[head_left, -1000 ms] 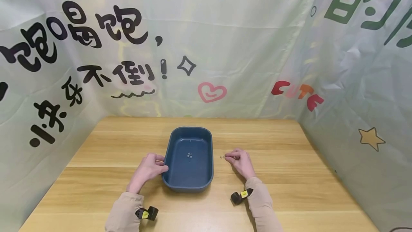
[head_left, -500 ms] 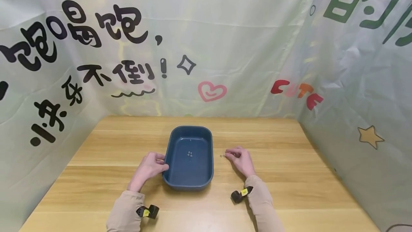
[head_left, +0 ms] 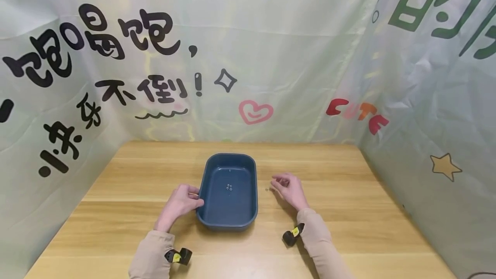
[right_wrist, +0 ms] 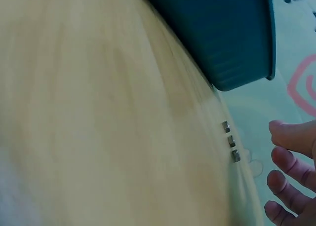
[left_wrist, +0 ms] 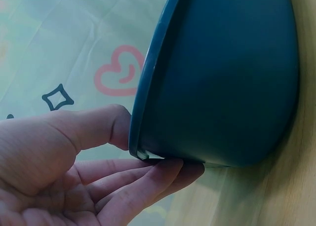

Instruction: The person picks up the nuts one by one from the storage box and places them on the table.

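Note:
A deep blue plastic tray (head_left: pixel 228 210) stands on the table, with several small metal nuts (head_left: pixel 229 187) on its floor. My left hand (head_left: pixel 181 199) grips the tray's left side; in the left wrist view its thumb lies on the rim (left_wrist: pixel 148 83) and its fingers press the outer wall. To the right of the tray, three small nuts (right_wrist: pixel 231 141) lie in a short row on the table. Just beside them is my right hand (head_left: pixel 288 190). Its fingers (right_wrist: pixel 286 159) are spread and hold nothing in the right wrist view, apart from the nuts.
The light wooden table (head_left: pixel 333 244) is enclosed by printed fabric walls (head_left: pixel 294 63) at the back and both sides. A small black camera (head_left: pixel 290 237) is strapped to the right wrist, another camera (head_left: pixel 182 256) to the left.
My right hand has let go at the end of the row and risen slightly, its fingers parting. A third nut now shows beside the other two. The left hand stays on the tray.

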Available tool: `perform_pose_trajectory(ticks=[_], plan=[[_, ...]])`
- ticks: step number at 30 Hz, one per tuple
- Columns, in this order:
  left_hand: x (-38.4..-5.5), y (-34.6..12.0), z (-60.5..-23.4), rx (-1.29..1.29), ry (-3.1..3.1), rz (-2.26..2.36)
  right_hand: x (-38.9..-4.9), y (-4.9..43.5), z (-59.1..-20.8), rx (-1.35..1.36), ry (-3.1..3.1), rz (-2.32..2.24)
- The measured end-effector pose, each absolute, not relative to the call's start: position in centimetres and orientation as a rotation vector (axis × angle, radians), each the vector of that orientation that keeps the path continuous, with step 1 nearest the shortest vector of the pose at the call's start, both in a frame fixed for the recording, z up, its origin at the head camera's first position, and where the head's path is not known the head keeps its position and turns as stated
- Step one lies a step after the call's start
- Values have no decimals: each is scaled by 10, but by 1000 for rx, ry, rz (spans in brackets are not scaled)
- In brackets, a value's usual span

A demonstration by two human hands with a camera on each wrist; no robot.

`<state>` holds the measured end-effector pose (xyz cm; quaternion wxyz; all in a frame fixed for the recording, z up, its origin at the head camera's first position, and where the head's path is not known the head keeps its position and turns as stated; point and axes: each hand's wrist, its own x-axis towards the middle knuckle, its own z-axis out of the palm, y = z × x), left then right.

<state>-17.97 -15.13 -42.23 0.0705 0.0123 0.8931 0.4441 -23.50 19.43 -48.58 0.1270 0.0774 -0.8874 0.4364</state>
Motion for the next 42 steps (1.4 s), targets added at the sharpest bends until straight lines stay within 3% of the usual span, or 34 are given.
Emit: perform_pose_trajectory(ticks=[42], plan=[[-181, -151, -422, 27, 2701, 1302, -250, 167, -380, 731, -2770, 817]])
